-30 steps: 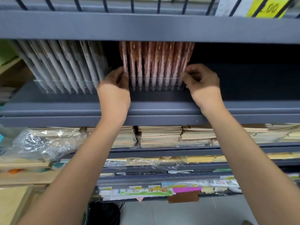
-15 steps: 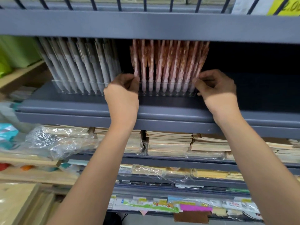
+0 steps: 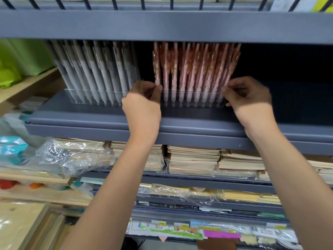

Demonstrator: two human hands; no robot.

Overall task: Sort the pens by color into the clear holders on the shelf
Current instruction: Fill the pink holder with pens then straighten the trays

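Barely shifted, left hand (image 3: 142, 105) and right hand (image 3: 250, 101) pinch outermost pink pens (image 3: 194, 69) between them

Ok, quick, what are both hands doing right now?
Left hand: pinches the leftmost pink pen.
Right hand: curled at the rightmost pink pens; grip unclear.

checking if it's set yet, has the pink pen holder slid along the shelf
No. The pink pen holder keeps the same gap to the grey pens; only the view shifted.
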